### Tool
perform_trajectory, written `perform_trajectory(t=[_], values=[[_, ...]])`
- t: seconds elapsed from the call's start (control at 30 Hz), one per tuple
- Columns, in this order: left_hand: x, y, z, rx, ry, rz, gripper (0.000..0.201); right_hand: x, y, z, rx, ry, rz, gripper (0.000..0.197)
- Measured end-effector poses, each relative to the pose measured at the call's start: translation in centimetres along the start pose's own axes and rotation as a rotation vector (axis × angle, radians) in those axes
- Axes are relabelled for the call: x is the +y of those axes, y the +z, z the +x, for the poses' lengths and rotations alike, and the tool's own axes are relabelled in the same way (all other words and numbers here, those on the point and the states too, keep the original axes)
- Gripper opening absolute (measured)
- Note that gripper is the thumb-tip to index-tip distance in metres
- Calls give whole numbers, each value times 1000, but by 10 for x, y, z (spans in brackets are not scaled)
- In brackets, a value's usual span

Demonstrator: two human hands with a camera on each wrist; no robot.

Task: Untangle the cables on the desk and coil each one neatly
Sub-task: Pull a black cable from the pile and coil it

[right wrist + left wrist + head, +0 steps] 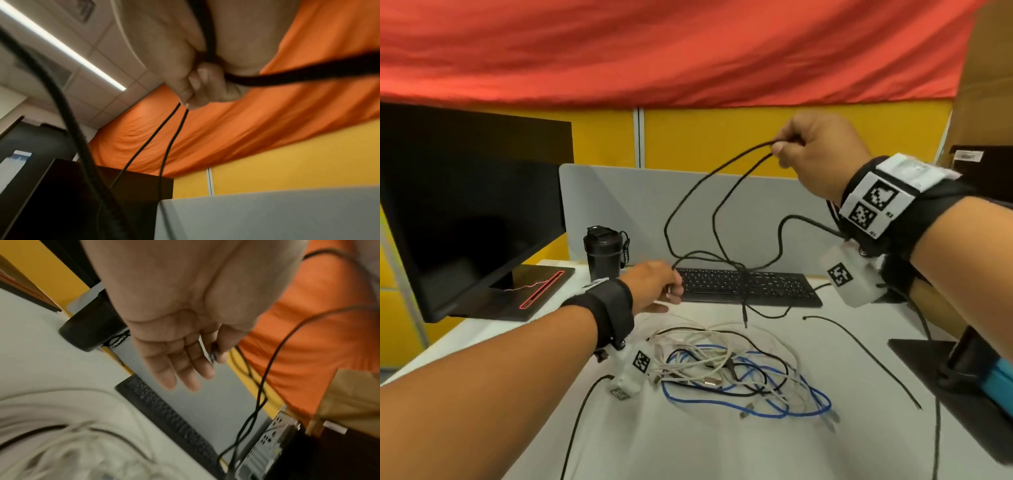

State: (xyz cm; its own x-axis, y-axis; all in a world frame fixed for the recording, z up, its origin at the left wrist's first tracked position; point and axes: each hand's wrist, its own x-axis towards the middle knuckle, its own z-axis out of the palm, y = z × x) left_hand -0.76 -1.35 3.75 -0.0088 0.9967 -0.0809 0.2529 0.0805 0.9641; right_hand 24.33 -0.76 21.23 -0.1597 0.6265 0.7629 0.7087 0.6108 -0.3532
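Nearest me on the surface [722, 448] lies the tangle of white, blue and black cables [736, 373], not yet sorted, just right of my left wrist. Beyond it my left hand [654, 286] sits low by the near-left corner of the keyboard [750, 286]; in the wrist view three fingers [180, 368] are spread straight while thumb and forefinger pinch what looks like the plug end of the black cable [688, 202]. Farther and higher, my right hand [818, 150] is fisted round a doubled bight of that cable, two strands dropping from it. So the cable's long axis climbs from low left to high right, looping over the keyboard between. I judge the left hand is nearer the free end, so it should feed the coil toward the right.
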Motion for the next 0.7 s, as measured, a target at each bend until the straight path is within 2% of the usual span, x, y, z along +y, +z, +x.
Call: perform_trajectory(t=[0.13, 0.2, 0.33, 0.37, 0.43, 0.53, 0.7], values=[[34, -6, -4, 37, 148, -59, 25, 1, -6, 2, 136, 28, 109, 6], [45, -7, -9, -14, 228, -93, 27, -5, -11, 4, 116, 33, 178, 6], [63, 2, -16, -145, 283, -300, 33, -25, -19, 7, 210, -32, 357, 6], [71, 3, -17, -175, 289, -362, 32, -28, -20, 7, 170, -18, 353, 6], [90, 3, -19, -189, 322, -400, 28, -29, -19, 4, -25, 78, 234, 9], [120, -5, -26, -97, 381, -383, 24, -20, -15, -10, -325, 219, 64, 13], [161, -21, -43, -20, 453, -393, 21, -4, -16, -23, -445, 365, 49, 8]])
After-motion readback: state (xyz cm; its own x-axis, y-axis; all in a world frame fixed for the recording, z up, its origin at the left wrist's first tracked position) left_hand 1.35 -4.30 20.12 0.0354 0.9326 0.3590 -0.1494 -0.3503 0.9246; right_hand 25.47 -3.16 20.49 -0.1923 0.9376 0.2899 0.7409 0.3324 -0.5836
